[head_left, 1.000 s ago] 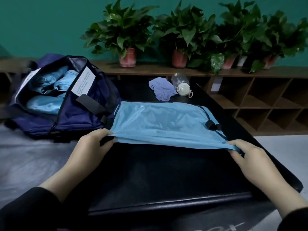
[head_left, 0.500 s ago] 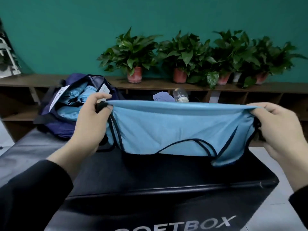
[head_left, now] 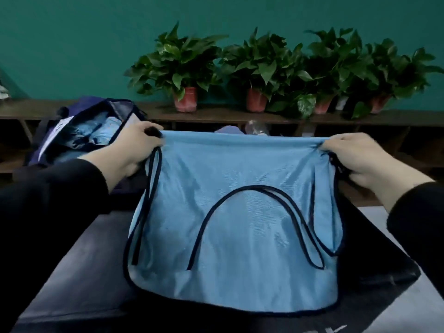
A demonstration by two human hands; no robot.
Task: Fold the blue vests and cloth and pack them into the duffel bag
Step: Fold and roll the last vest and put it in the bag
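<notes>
A light blue vest [head_left: 240, 236] with dark navy trim hangs in front of me, held up by its top edge over the black box [head_left: 79, 272]. My left hand [head_left: 134, 150] grips the vest's upper left corner. My right hand [head_left: 360, 157] grips the upper right corner. The vest's lower hem droops onto the box top. At the left stands the navy duffel bag [head_left: 55, 140], open, with other light blue vests [head_left: 105, 131] inside. A purple-blue cloth [head_left: 228, 129] peeks just above the vest's top edge.
A clear bottle [head_left: 257, 128] lies beside the cloth behind the vest. A wooden shelf [head_left: 216, 116] along the teal wall carries several potted plants [head_left: 185, 68]. Pale floor [head_left: 427, 296] shows past the box's right edge.
Both hands have lifted the vest off the box top and raised it until it hangs full length. The view has tilted up.
</notes>
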